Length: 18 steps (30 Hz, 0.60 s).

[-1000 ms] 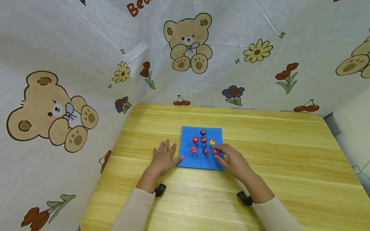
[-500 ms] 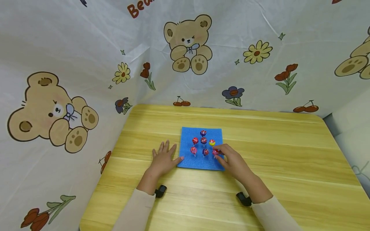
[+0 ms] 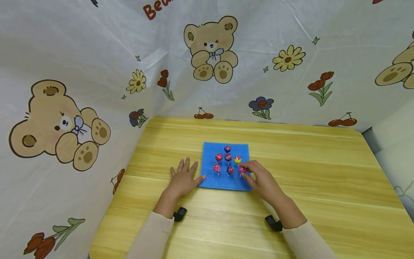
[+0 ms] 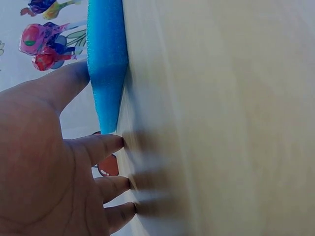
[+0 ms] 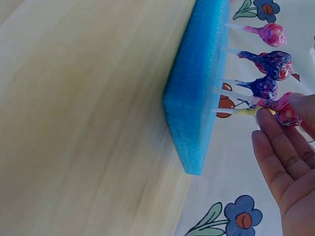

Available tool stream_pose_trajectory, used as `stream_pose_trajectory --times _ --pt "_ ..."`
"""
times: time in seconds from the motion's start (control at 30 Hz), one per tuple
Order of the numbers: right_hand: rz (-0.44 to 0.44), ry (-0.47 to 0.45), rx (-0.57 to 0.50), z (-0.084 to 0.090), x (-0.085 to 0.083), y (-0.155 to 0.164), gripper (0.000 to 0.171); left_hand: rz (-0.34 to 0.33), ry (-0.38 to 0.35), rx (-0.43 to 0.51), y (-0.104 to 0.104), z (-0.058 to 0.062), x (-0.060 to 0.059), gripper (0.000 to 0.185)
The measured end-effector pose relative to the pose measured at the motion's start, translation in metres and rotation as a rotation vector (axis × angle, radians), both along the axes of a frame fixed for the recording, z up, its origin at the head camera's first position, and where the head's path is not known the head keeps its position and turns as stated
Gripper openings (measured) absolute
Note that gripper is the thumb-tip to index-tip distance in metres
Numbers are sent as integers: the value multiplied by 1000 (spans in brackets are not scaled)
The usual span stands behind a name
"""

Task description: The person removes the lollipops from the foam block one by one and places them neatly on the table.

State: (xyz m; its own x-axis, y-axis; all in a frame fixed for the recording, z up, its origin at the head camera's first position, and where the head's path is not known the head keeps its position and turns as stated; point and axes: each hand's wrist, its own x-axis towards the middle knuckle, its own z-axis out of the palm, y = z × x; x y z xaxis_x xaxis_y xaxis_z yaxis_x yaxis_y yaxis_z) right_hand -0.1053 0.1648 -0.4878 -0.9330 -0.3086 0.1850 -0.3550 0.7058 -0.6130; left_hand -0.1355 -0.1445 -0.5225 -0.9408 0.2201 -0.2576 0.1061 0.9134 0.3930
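A square blue foam block (image 3: pixel 210 181) lies on the table, with several wrapped lollipops standing in it on white sticks. At its front right corner, my right hand (image 3: pixel 263 181) pinches the head of a pink lollipop (image 5: pixel 288 110) between thumb and fingers. The stick of this lollipop meets the foam in the right wrist view. A yellow lollipop (image 3: pixel 237 159) stands just behind those fingertips. My left hand (image 3: pixel 182 180) is spread to the left of the block, its thumb on the block's left edge. Its other fingertips (image 4: pixel 115 142) touch the table.
More lollipops stand in the foam: a red one (image 3: pixel 219 157), a pink one (image 3: pixel 217 168) at the front left and dark blue ones (image 3: pixel 230 170) between. The wood-grain table (image 3: pixel 307 162) reaches back to a white bear-print cloth (image 3: pixel 129 36) hanging behind and on the left.
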Motion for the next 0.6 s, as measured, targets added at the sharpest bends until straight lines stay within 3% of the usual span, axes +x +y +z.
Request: stream_pose_trajectory --times 0.3,0.6 --pt "1 96 -29 11 -1 9 37 -1 -19 -7 -1 -2 -1 83" --pt "-56 95 -23 15 -4 28 36 -6 -18 0 -1 -2 -1 83"
